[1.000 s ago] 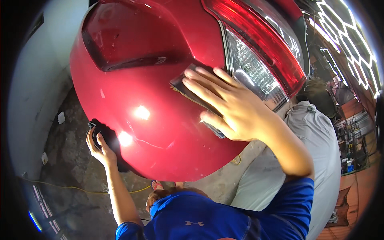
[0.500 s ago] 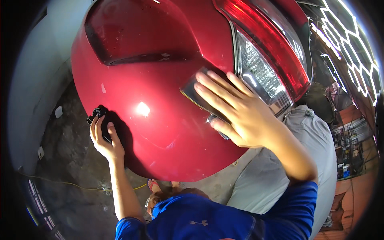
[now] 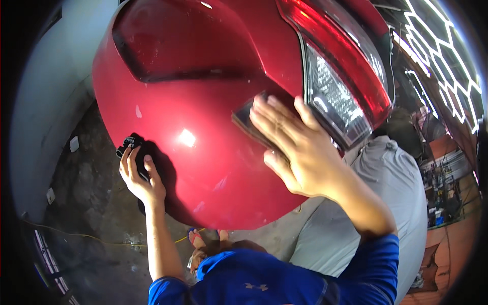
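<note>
In front of me is the red painted car bumper [image 3: 229, 168], with a red and clear tail light [image 3: 335, 86] at the upper right. My right hand [image 3: 297, 137] lies across a dark, thin sheet that looks like sandpaper [image 3: 244, 116], holding it to the paint with the fingers stretched over it. Much of the sheet is hidden beneath the palm. At the bumper's left edge, my left hand [image 3: 142, 178] is closed around a small black device [image 3: 133, 144] whose kind I cannot make out. A dark shadow falls on the paint beside it.
A grey cloth cover [image 3: 371, 213] drapes over something bulky on the right. A yellow cord [image 3: 101, 239] crosses the dark floor at lower left, near a pale wall [image 3: 51, 101]. Crowded shelving [image 3: 447, 188] and hexagonal ceiling lights [image 3: 442, 51] show farther right.
The right hand and its sheet have slid slightly down the bumper, away from the recessed panel. The left hand keeps its hold at the edge. The whole view has shifted a little.
</note>
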Action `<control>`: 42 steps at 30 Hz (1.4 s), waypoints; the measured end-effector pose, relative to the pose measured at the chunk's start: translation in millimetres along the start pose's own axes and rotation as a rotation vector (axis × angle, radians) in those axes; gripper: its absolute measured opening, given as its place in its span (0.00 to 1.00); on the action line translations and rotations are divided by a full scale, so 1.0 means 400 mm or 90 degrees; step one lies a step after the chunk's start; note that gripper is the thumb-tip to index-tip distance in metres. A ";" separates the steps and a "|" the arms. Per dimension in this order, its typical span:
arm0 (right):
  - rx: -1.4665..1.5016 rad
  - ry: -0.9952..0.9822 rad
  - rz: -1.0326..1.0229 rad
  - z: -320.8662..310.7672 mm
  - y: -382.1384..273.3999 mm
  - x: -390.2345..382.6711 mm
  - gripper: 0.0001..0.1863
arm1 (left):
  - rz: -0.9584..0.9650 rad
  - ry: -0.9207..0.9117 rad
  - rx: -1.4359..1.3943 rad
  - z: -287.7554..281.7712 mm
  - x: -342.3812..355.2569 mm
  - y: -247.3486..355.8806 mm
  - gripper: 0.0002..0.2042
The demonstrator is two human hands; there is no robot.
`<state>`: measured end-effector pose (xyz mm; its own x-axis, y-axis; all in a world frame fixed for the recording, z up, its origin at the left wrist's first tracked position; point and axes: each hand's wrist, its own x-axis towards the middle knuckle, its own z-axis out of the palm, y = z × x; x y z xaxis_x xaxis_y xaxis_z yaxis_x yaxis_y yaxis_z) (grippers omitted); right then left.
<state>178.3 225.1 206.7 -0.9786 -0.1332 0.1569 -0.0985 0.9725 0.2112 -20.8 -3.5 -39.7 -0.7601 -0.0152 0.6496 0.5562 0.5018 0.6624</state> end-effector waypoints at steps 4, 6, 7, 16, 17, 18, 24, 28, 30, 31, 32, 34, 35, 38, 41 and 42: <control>-0.025 0.041 0.026 0.051 -0.085 0.061 0.33 | 0.003 -0.020 -0.015 0.005 -0.006 0.007 0.18; -0.016 0.035 0.033 0.053 -0.096 0.058 0.33 | -0.010 -0.024 -0.030 0.009 -0.006 0.010 0.18; -0.049 0.036 0.054 0.033 -0.073 0.059 0.33 | -0.008 -0.018 -0.026 -0.005 -0.001 0.005 0.18; -0.143 -0.049 -0.229 0.156 -0.094 0.355 0.34 | -0.003 -0.044 -0.043 0.005 0.006 0.028 0.18; -0.156 -0.064 -0.234 0.157 -0.094 0.369 0.34 | -0.004 -0.052 -0.059 0.005 0.007 0.023 0.18; -0.171 -0.081 -0.236 0.153 -0.095 0.374 0.33 | -0.003 -0.056 -0.072 0.004 0.001 0.028 0.19; -0.098 -0.247 -0.129 -0.056 0.053 0.107 0.41 | -0.005 -0.086 -0.056 -0.012 -0.010 -0.008 0.22; -0.132 -0.264 -0.214 -0.012 0.003 0.288 0.39 | -0.013 -0.096 -0.074 -0.003 -0.009 -0.014 0.22; -0.163 -0.181 -0.317 0.075 -0.024 0.426 0.34 | -0.023 -0.096 -0.081 0.000 -0.007 -0.014 0.22; -0.212 -0.141 -0.346 0.129 -0.033 0.484 0.32 | -0.024 -0.098 -0.092 0.009 -0.011 -0.004 0.22; -0.235 -0.170 -0.329 0.172 -0.053 0.546 0.33 | -0.026 -0.099 -0.098 0.014 -0.013 0.000 0.23; -0.232 -0.150 -0.335 0.226 -0.051 0.593 0.33 | -0.021 -0.094 -0.106 0.018 -0.011 -0.001 0.23; -0.223 -0.144 -0.348 0.212 -0.060 0.590 0.33 | -0.029 -0.092 -0.097 0.010 -0.010 -0.015 0.23; -0.212 -0.183 -0.315 0.069 -0.044 0.469 0.34 | -0.045 -0.091 -0.072 -0.005 -0.015 -0.042 0.24; -0.210 -0.301 -0.234 -0.009 0.018 0.316 0.42 | -0.033 -0.093 -0.089 0.001 -0.014 -0.026 0.24; -0.213 -0.325 -0.218 -0.020 0.025 0.304 0.42 | -0.035 -0.097 -0.102 0.003 -0.012 -0.016 0.23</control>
<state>59.9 217.2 235.5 -0.8727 -0.2359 -0.4275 -0.4363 0.7698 0.4659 -21.2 -5.5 -47.6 -0.8264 0.0986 0.5544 0.5489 0.3605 0.7542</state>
